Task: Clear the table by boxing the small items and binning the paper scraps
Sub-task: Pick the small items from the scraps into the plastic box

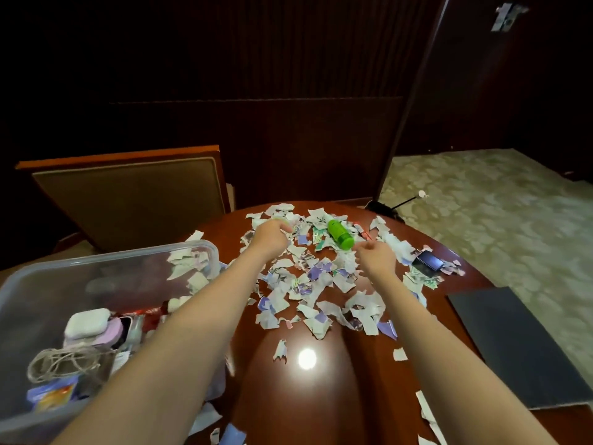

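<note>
Torn paper scraps [308, 284] lie spread over the far half of a glossy brown table [288, 396]. Among them lies a green bottle [340, 235] on its side. My left hand [272, 236] reaches into the scraps at the far left of the pile, fingers curled round something pale that I cannot make out. My right hand [375, 255] hovers just right of the green bottle with fingers loosely curled and holds nothing that I can see. A dark flat device [428, 261] lies at the right edge of the pile.
A clear plastic box [41, 284] stands at the left, holding string, a white case, a purple item and a few scraps. A chair [128, 200] stands behind the table. A dark mat [513, 345] lies on the right. Carpet floor lies beyond.
</note>
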`<state>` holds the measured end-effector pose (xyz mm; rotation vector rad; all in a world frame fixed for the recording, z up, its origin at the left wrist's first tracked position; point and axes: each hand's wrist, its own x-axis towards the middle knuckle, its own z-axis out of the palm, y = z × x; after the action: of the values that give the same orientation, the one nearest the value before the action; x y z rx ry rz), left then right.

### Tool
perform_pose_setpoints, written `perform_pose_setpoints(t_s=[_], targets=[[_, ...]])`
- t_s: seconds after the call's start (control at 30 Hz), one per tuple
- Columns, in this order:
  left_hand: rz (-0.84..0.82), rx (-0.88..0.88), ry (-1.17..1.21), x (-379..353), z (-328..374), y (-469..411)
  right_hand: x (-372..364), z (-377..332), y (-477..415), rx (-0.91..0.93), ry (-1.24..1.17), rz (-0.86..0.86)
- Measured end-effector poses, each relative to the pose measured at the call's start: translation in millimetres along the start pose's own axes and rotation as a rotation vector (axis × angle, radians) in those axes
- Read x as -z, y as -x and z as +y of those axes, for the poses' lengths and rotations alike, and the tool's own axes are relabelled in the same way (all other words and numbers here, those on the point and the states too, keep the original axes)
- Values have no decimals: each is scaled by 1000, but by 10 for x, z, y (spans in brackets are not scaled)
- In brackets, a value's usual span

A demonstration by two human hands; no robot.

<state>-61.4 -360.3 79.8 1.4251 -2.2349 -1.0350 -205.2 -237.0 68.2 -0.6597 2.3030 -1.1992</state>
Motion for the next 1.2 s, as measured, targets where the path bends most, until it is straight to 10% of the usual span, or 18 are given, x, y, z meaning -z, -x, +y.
perform_pose_setpoints(t_s=[1.2], targets=[[53, 226, -481, -664, -505, -1554, -793, 493, -1357, 240, 391, 88]])
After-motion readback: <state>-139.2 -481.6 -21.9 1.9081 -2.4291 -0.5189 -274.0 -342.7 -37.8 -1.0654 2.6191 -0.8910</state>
